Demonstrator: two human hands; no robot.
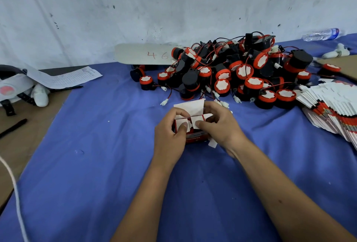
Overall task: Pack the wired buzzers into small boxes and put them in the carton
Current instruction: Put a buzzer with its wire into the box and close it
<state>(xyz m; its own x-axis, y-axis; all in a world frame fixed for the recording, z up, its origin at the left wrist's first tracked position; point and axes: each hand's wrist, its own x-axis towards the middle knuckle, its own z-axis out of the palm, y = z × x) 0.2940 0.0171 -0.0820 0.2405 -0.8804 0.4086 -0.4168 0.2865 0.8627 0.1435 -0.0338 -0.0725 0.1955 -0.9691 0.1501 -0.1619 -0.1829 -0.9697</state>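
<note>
Both hands, left hand [170,128] and right hand [218,124], pinch white flaps of the small red-and-white cardboard box [193,131] on the blue tabletop [96,145]; uneven thumb pressure could crease them, leaving it unclosed.

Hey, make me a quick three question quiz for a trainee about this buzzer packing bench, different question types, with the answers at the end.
1. True or false: both hands are on the small box, folding its white flaps.
2. Multiple choice: where does the stack of flat unfolded boxes lie?
A. at the left edge of the blue cloth
B. at the right edge of the bench
C. on top of the buzzers
3. Fill in: the number written in red on the board behind the pile of buzzers is ____.

Key: 1 true, the left hand and right hand both hold it; 2 B; 3 46.
</note>
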